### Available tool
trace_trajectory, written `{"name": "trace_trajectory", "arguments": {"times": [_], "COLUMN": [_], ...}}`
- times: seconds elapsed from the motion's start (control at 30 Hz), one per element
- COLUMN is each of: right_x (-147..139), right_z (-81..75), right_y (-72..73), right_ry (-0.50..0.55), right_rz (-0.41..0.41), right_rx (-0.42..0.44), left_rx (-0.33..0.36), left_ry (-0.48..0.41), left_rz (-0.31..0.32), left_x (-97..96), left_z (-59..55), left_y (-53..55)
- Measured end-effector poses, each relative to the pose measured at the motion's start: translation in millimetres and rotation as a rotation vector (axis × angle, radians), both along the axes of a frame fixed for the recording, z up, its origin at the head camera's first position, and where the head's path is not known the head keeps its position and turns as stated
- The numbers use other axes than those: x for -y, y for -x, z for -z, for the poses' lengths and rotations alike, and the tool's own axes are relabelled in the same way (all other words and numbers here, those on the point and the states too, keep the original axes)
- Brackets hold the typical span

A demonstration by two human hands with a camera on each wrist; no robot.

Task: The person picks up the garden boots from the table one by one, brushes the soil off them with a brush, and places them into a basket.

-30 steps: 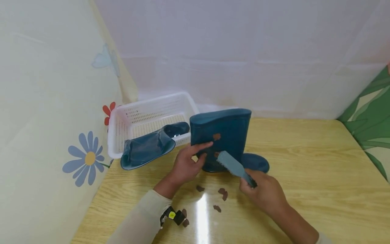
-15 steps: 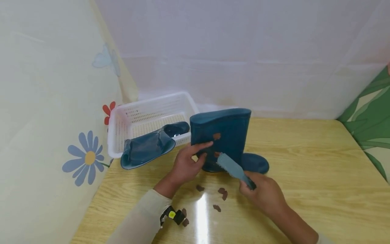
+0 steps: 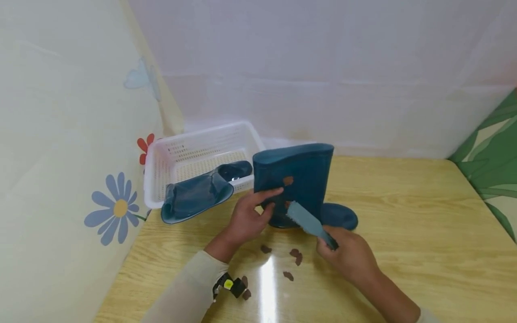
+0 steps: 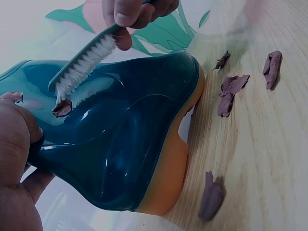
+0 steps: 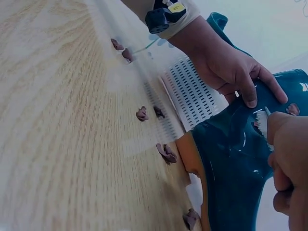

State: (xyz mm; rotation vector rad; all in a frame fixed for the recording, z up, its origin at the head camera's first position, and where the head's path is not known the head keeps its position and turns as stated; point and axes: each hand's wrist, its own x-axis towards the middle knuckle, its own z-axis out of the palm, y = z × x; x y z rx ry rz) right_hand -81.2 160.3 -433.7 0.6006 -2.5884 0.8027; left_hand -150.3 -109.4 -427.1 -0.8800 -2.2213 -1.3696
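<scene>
A dark teal rain boot [image 3: 307, 170] with an orange sole stands upright on the wooden table, toe pointing right. My left hand [image 3: 250, 217] grips the back of its shaft, with some fingers hidden behind it. In my right hand [image 3: 351, 253] is the handle of a blue-green brush [image 3: 305, 218]. White bristles [image 4: 89, 65] meet a brown clump [image 4: 62, 108] stuck on the shaft, as the left wrist view shows. Another brown patch [image 3: 288, 181] clings higher up, near my left fingertip.
Several brown clumps [image 3: 288, 276] lie on the table [image 3: 404, 202] in front of the boot and near my left wrist. A white perforated basket [image 3: 155, 179] stands at the back left, with a second teal boot [image 3: 198, 197] lying across its front rim.
The brush has moved slightly down and left over the lower brown clump, staying in my right hand. My left hand and the boot hold their place.
</scene>
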Motion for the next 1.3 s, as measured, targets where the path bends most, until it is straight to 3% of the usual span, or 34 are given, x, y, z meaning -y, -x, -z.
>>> {"name": "trace_trajectory", "arguments": {"times": [0.23,0.53,0.63,0.87,1.17,1.3], "right_x": [-1.9,2.7,1.3,-0.2,1.0,-0.2], "right_z": [-4.4,-1.6,-0.5,-3.7,1.7,-0.5], "right_y": [0.9,-0.3,-2.1,0.4,-1.1,-2.0], "right_ry": [0.029,-0.002,0.001,0.038,0.019,0.019], "right_rz": [-0.006,-0.008,-0.009,0.001,-0.033,-0.036], "right_rx": [-0.091,0.031,0.031,-0.069,0.008,-0.007], "left_rx": [-0.007,-0.021,-0.015,-0.001,-0.009,-0.001], "left_ry": [-0.002,-0.017,-0.020,-0.016,-0.026,-0.019], "left_rz": [-0.004,0.025,0.016,0.009,0.015,0.004], "left_x": [0.9,0.0,-0.2,-0.1,-0.7,-0.2], "left_z": [-0.3,2.6,3.1,0.9,3.8,2.5], "left_y": [0.3,1.9,1.9,0.6,1.6,1.3]}}
